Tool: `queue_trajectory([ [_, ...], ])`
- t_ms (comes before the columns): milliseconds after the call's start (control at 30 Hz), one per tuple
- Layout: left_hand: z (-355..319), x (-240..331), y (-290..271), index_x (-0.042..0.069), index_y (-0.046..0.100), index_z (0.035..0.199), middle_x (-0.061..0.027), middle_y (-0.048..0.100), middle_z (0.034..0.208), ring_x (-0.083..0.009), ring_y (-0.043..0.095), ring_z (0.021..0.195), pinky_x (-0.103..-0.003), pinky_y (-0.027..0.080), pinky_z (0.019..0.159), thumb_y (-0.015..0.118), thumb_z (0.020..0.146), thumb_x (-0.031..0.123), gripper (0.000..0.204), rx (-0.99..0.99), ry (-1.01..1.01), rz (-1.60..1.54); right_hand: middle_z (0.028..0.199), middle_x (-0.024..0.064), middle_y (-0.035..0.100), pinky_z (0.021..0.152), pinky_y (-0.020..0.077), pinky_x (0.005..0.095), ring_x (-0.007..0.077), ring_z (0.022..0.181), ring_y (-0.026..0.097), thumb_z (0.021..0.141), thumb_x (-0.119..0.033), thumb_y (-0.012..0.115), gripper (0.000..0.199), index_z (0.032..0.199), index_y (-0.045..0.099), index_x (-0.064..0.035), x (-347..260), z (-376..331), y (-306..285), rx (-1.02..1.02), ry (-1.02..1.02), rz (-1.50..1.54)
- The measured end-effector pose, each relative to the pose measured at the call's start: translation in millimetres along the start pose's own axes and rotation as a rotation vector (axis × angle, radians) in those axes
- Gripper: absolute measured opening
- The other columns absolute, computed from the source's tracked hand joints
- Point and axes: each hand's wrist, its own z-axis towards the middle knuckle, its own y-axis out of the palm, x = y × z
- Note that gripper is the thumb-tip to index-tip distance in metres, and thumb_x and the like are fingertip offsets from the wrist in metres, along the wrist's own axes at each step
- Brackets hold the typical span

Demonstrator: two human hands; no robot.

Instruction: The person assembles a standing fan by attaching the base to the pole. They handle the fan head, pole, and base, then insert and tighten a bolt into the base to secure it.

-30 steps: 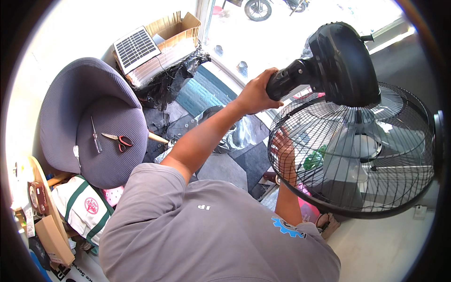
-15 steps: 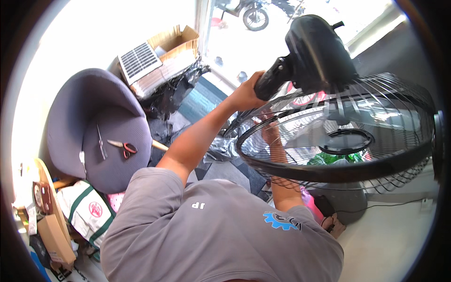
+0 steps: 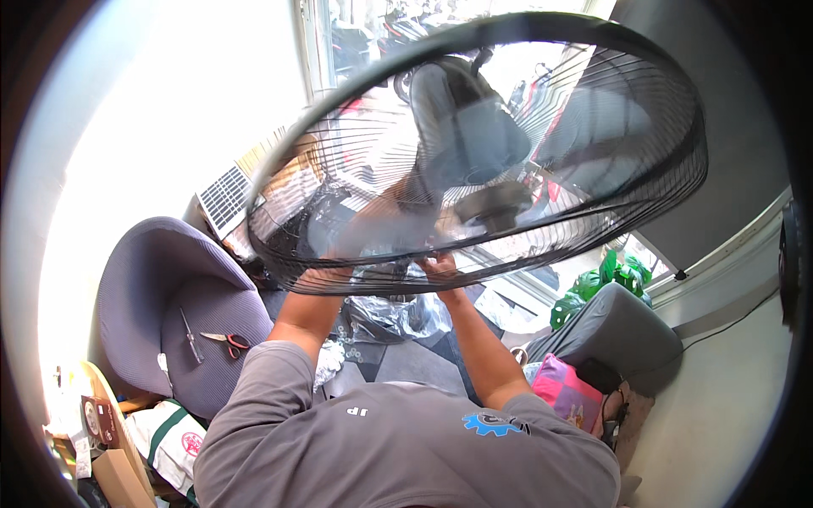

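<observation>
Wire dominates the view: a large round black fan guard [image 3: 542,152] of thin radial spokes held in a thick outer hoop is raised close to the camera and tilted, so its rim bends into a wide oval. Behind the spokes sits the smooth, rounded dark plastic motor housing [image 3: 466,127], with a flat disc-shaped hub just below it.

The left hand [image 3: 389,207] is up behind the mesh, near the neck of the motor housing; the spokes blur it, so I cannot tell whether it is clenched or loose. The right hand [image 3: 440,267] is at the lower rim of the guard, its fingers curled against the wire edge in what looks like a grip. Both bare forearms rise from a grey short-sleeved shirt [image 3: 398,449] of soft cloth with a small blue gear print.

Below the guard lies crumpled, shiny clear plastic wrap [image 3: 394,317]. To the left stands a rounded tub chair [image 3: 144,288] in ribbed grey fabric; on its seat lie red-handled scissors [image 3: 229,341] and a slim dark screwdriver [image 3: 190,324], just beside each other. A flat grilled panel [image 3: 224,199] lies beyond the chair. On the right are a grey padded seat [image 3: 618,326], a pink patterned cushion [image 3: 569,391] and glossy green leaves [image 3: 622,275].
</observation>
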Motion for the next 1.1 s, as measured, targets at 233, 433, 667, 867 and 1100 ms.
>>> queue_trajectory([
  [233,-21,7,-8,0.005,0.05,0.143,-0.0123,0.065,0.126,-0.0219,0.061,0.117,-0.039,0.051,0.097,0.084,0.084,0.02,0.069,0.183,0.132,0.211,0.136,0.018,0.06,0.11,0.0428,0.0562,0.0356,0.127,0.058,0.094,-0.024,0.069,0.042,0.134,0.064,-0.0145,29,24,-9,-0.071,-0.709,-1.365],
  [433,-38,-43,17,0.005,0.052,0.141,-0.0126,0.065,0.127,-0.0217,0.061,0.117,-0.038,0.051,0.097,0.082,0.086,0.022,0.065,0.477,0.287,0.327,0.135,0.0179,0.061,0.108,0.0429,0.058,0.0375,0.127,0.058,0.094,-0.025,0.068,0.041,0.133,0.065,-0.0149,19,43,-3,-0.088,-0.615,-1.206],
  [667,-19,-44,-8,0.004,0.053,0.139,-0.013,0.064,0.128,-0.0215,0.061,0.117,-0.038,0.051,0.097,0.08,0.088,0.024,0.061,0.552,0.352,0.37,0.135,0.0178,0.062,0.106,0.0431,0.0602,0.0398,0.126,0.058,0.094,-0.028,0.066,0.04,0.131,0.067,-0.0153,37,38,18,-0.037,-0.722,-1.252],
  [867,-8,-44,-19,0.004,0.055,0.138,-0.0133,0.064,0.129,-0.0213,0.061,0.116,-0.037,0.051,0.097,0.079,0.09,0.026,0.058,0.579,0.371,0.389,0.128,0.0089,0.064,0.114,0.0395,0.0609,0.0339,0.116,0.063,0.093,-0.028,0.069,0.036,0.128,0.065,-0.0192,8,32,53,-0.035,-0.702,-1.378],
  [1100,5,-63,-24,0.004,0.056,0.136,-0.0137,0.064,0.131,-0.0212,0.061,0.116,-0.037,0.051,0.097,0.077,0.092,0.028,0.055,0.626,0.4,0.414,0.125,0.0093,0.066,0.113,0.0418,0.0548,0.0279,0.111,0.066,0.09,-0.027,0.076,0.042,0.13,0.063,-0.0205,-33,34,47,-0.157,-0.659,-1.117],
])
